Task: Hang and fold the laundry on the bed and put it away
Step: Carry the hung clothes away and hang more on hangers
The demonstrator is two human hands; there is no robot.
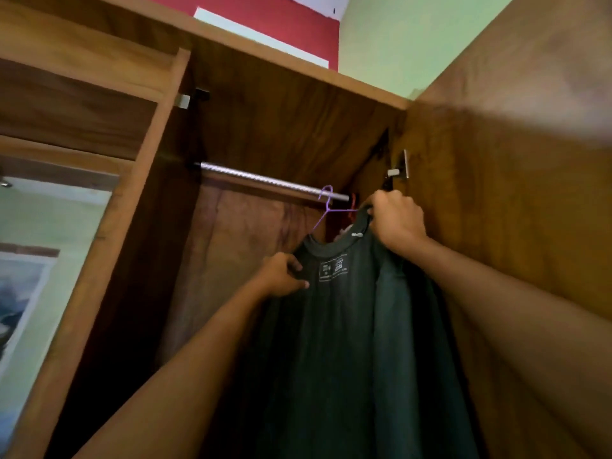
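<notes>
Left hand (281, 274) and right hand (399, 221) grip one dark T-shirt (331, 342) on one purple hanger (328, 208).

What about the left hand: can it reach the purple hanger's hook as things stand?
Probably yes. The left hand pinches the dark T-shirt collar below the purple hanger; open space lies between them. It must release the shirt first.

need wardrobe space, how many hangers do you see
2: a purple hanger hooked on the rod above the dark shirt, a red hanger right of it, mostly covered; others may be hidden.
</notes>
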